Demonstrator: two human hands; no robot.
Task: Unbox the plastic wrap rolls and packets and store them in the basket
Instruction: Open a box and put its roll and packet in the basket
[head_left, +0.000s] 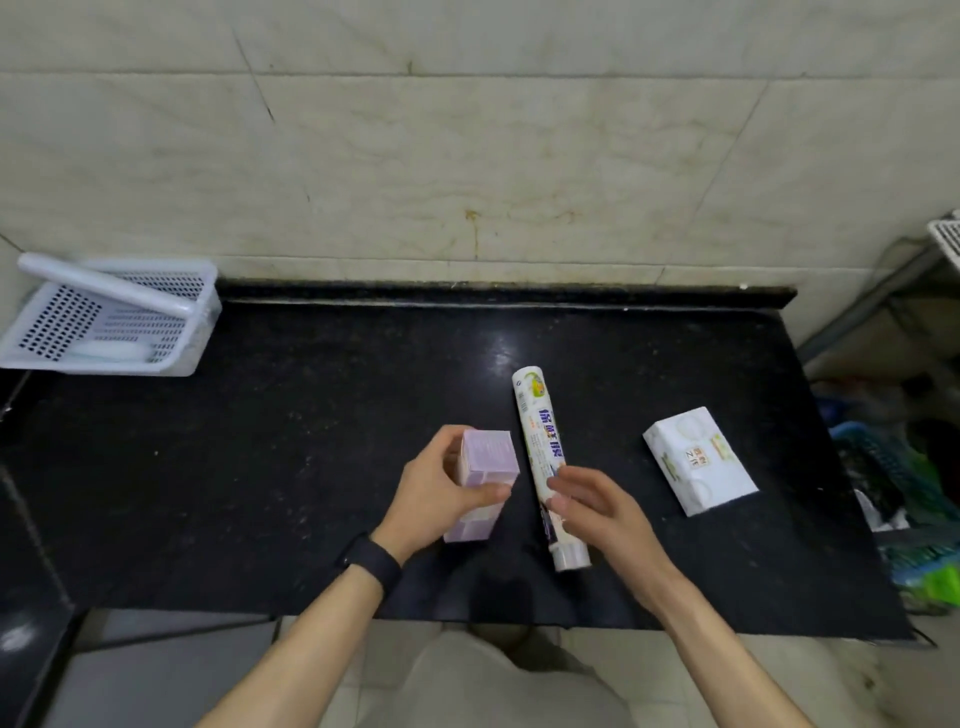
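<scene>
Black stone table (260, 441) carries everything. The left hand (436, 488) grips a pale purple box (488, 457) near the front edge, fingers and thumb wrapped round it. The right hand (597, 504) is loosely open, its fingertips at a printed plastic wrap roll (537, 426) lying beside the box; actual contact is unclear. A white packet (698, 460) lies toward the right edge. The white basket (57, 322) at the far left corner holds a white roll (104, 283).
</scene>
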